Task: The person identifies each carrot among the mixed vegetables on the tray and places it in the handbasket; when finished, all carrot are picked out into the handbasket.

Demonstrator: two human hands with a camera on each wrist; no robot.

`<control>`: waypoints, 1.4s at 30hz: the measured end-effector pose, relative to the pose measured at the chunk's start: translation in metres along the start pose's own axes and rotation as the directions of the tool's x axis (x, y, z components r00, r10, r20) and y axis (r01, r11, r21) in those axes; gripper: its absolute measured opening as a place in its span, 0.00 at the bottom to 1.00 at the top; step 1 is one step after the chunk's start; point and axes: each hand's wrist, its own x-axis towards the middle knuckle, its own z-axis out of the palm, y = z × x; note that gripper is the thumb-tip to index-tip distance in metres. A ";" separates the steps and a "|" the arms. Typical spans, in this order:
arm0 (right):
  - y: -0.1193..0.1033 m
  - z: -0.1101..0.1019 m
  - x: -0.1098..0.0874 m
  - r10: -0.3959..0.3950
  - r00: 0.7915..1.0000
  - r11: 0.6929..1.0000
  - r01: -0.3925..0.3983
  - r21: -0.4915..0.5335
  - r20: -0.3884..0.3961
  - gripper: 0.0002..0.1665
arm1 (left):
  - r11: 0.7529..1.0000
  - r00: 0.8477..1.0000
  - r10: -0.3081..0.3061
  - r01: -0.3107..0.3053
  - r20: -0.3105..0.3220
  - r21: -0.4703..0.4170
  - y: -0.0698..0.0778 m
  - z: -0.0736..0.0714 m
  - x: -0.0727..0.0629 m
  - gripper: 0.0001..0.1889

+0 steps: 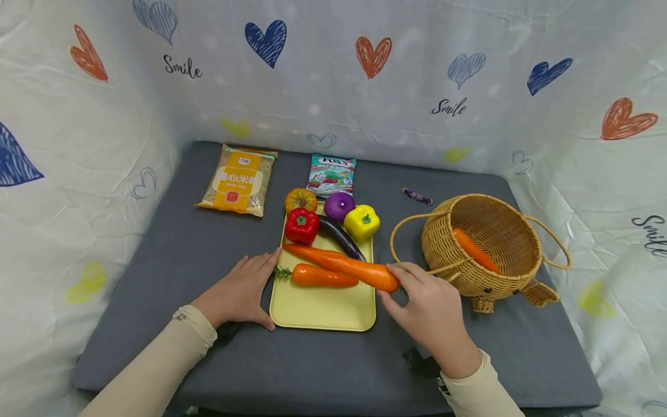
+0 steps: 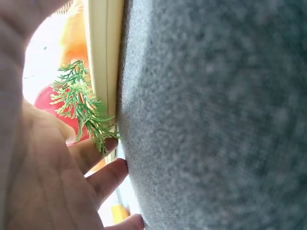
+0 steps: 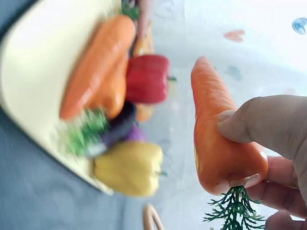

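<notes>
My right hand (image 1: 429,310) pinches a plastic carrot (image 3: 223,139) by its thick end, thumb on one side and fingers on the other. The carrot's green leaves hang below the fingers in the right wrist view. It is over the right side of a yellow tray (image 1: 323,313). Another carrot (image 1: 323,276) lies in the tray with leaves toward my left hand (image 1: 242,292); a further carrot (image 1: 304,252) is partly hidden by the held one. With fingers spread, my left hand rests at the tray's left edge. A wicker basket (image 1: 484,278) at right holds one carrot (image 1: 474,250).
At the tray's far end are a red pepper (image 1: 302,226), a pumpkin (image 1: 300,200), a purple onion (image 1: 339,206), a yellow pepper (image 1: 362,222) and an eggplant (image 1: 339,236). Behind are a grain bag (image 1: 239,179), a candy bag (image 1: 332,175) and a wrapped candy (image 1: 417,197).
</notes>
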 end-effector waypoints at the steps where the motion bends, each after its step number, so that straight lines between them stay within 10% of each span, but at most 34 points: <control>1: 0.003 -0.003 0.000 0.009 1.000 1.000 -0.009 -0.008 -0.010 0.31 | 1.000 1.000 0.000 0.000 0.000 0.002 0.000 0.000 0.000 0.86; 24: 0.073 -0.057 -0.016 0.262 0.946 0.947 -0.290 -0.139 -0.192 0.31 | 1.000 1.000 0.015 -0.015 -0.011 0.014 0.003 0.001 0.001 0.84; 42: 0.113 -0.080 -0.032 0.672 0.728 0.703 -0.685 -0.189 -0.139 0.33 | 1.000 1.000 0.016 -0.016 -0.023 0.007 0.005 0.003 0.000 0.83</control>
